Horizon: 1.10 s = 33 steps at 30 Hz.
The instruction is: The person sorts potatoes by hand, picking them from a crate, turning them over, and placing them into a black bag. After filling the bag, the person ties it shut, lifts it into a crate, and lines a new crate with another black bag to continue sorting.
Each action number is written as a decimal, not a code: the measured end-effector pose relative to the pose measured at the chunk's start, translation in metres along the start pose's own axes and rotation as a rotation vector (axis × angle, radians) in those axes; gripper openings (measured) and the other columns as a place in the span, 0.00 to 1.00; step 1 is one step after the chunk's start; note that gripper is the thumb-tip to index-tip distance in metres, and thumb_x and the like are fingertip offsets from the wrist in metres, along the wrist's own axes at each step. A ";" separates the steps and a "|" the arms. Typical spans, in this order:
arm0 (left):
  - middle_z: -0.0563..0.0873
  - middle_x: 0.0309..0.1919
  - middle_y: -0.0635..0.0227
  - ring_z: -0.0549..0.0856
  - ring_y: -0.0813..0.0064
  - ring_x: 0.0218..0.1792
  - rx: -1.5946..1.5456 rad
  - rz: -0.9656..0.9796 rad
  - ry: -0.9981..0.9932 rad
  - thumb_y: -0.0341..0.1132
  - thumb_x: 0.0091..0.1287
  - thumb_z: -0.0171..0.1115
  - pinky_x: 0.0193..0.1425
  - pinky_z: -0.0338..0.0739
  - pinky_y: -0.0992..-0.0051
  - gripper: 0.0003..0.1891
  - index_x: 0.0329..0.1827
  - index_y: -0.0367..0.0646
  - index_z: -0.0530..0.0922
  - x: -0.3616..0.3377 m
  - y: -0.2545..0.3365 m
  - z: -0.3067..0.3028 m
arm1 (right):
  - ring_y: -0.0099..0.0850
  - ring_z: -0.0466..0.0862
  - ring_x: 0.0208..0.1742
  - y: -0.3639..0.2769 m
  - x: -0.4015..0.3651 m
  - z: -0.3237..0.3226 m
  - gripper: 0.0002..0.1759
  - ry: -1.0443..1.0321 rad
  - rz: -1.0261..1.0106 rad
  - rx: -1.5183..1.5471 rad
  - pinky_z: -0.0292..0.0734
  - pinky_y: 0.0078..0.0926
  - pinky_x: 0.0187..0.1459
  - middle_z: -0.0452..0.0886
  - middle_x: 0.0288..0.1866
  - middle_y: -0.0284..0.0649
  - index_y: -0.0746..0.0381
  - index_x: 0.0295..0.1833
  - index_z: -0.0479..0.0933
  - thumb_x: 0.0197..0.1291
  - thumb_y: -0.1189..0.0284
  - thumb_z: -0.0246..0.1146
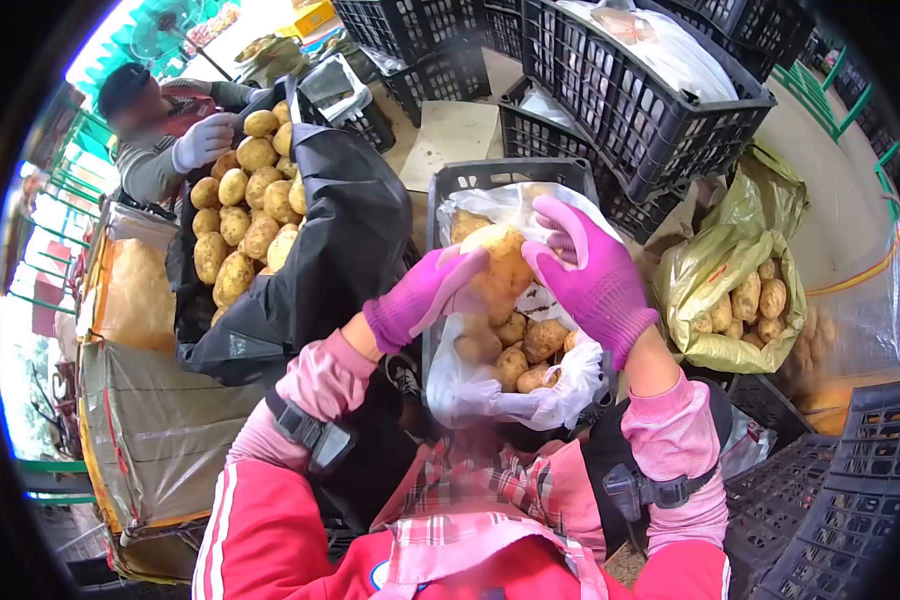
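A large yellow potato is held up over the crate by my left hand, in a pink glove, with the fingers around its left side. My right hand, gloved the same way, is at the potato's right side. Its thumb is against or very near the skin, and its fingers curve apart with a gap between them. Below, several potatoes lie in a white plastic bag that lines a black crate.
To the left, potatoes fill a black-lined container; a co-worker's white-gloved hand rests by it. A greenish-yellow sack of potatoes stands right. Black crates are stacked ahead, and more crates lie at lower right.
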<state>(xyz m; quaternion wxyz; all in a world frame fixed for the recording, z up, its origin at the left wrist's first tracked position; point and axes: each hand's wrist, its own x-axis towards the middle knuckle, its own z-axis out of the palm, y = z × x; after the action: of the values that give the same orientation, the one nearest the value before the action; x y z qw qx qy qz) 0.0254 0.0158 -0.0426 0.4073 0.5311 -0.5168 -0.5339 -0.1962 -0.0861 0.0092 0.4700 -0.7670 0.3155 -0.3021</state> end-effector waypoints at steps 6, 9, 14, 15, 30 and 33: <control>0.75 0.63 0.59 0.84 0.73 0.55 -0.192 0.242 0.214 0.47 0.76 0.61 0.56 0.83 0.72 0.33 0.76 0.40 0.59 -0.030 0.030 0.037 | 0.41 0.79 0.66 -0.007 -0.004 0.050 0.43 -0.019 0.062 0.173 0.74 0.31 0.65 0.73 0.71 0.53 0.64 0.75 0.63 0.63 0.53 0.71; 0.75 0.64 0.60 0.81 0.73 0.59 0.033 0.303 0.327 0.46 0.75 0.62 0.62 0.79 0.72 0.34 0.76 0.38 0.60 -0.021 0.003 0.038 | 0.40 0.85 0.57 -0.004 -0.002 0.058 0.34 0.055 0.098 0.020 0.77 0.33 0.58 0.83 0.56 0.52 0.66 0.65 0.74 0.65 0.51 0.67; 0.73 0.65 0.57 0.78 0.65 0.65 -0.430 0.133 0.184 0.44 0.76 0.60 0.58 0.84 0.66 0.34 0.77 0.39 0.56 -0.027 0.025 0.035 | 0.37 0.88 0.39 0.000 0.015 0.056 0.25 0.156 0.036 0.019 0.80 0.34 0.46 0.87 0.36 0.50 0.67 0.50 0.84 0.74 0.54 0.56; 0.73 0.65 0.57 0.78 0.65 0.65 -0.445 0.148 0.177 0.44 0.77 0.59 0.59 0.84 0.66 0.33 0.77 0.39 0.56 -0.027 0.026 0.035 | 0.36 0.88 0.38 0.002 0.016 0.053 0.25 0.141 0.067 0.047 0.80 0.34 0.45 0.87 0.36 0.50 0.67 0.49 0.84 0.76 0.55 0.55; 0.67 0.71 0.58 0.77 0.65 0.66 -0.389 0.258 0.359 0.30 0.59 0.77 0.62 0.82 0.66 0.54 0.83 0.46 0.46 -0.023 0.031 0.033 | 0.23 0.80 0.51 -0.008 0.009 0.039 0.28 -0.118 0.058 0.233 0.74 0.23 0.57 0.81 0.59 0.40 0.65 0.71 0.72 0.80 0.55 0.49; 0.70 0.68 0.58 0.82 0.70 0.59 -0.289 0.231 0.360 0.34 0.63 0.75 0.53 0.85 0.72 0.51 0.83 0.45 0.47 -0.026 0.032 0.034 | 0.25 0.81 0.56 -0.010 0.009 0.037 0.32 -0.163 0.220 0.546 0.74 0.23 0.61 0.79 0.63 0.42 0.67 0.74 0.68 0.80 0.51 0.47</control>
<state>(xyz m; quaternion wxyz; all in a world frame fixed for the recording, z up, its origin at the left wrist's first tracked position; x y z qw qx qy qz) -0.0089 0.0407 -0.0107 0.6226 0.4912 -0.4114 -0.4492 -0.1602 -0.0702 0.0060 0.7125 -0.5953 0.2649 -0.2604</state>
